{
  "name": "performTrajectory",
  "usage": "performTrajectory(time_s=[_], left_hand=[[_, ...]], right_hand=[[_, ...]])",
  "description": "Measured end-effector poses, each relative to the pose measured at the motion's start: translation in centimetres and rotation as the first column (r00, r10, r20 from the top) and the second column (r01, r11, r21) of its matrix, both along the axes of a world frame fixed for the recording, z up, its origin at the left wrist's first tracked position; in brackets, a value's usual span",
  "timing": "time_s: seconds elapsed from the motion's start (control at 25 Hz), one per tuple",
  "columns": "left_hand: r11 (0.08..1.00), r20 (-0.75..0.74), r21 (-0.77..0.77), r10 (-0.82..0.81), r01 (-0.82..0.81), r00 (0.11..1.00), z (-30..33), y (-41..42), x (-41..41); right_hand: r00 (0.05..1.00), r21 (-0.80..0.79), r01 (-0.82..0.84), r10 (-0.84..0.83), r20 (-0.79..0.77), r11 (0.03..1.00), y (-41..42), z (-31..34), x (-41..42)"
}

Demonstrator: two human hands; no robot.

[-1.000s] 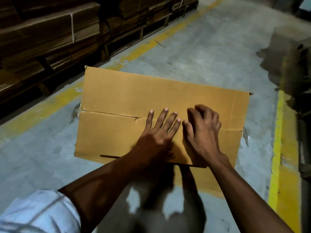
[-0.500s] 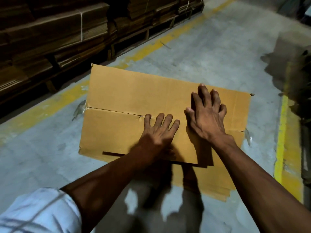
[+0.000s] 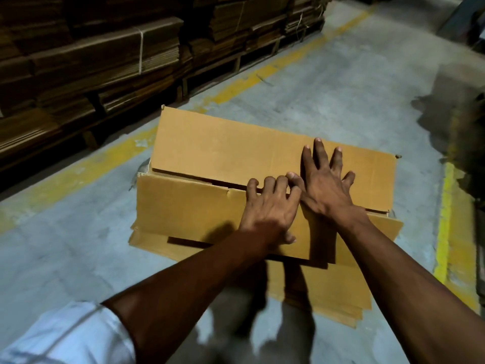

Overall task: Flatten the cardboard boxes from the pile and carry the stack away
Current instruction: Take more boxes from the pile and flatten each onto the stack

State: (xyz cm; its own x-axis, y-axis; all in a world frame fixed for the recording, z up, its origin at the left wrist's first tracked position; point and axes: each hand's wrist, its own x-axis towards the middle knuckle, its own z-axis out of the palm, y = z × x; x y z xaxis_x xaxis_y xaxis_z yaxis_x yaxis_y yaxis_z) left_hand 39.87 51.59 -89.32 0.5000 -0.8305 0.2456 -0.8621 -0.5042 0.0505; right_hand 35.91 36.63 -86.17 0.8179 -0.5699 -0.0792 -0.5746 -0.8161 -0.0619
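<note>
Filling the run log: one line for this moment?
step: flattening | left hand: fingers curled over near flap edge | right hand: flat on far flap | cardboard box: on floor

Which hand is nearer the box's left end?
Left. The left hand curls over the near flap's edge mid-box; the right hand presses flat on the far flap, nearer the right end.
</note>
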Motion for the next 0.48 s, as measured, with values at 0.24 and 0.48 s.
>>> performTrajectory(time_s=[0.24,0.48], left_hand=[[0.974,0.241,-0.124,-0.153,0.187,0.958,0.0,1.0,-1.2],[0.918,-0.681,0.331,0.071,0.22,0.729,6.3,2.2,0.0]], right_hand=[[0.97,0.104,-0.037,0.061,-0.236,0.994,-1.2,1.3,0.8],[0.977,-0.096,-0.171,0.157,-0.144,0.981,-2.2,2.3,-0.6]])
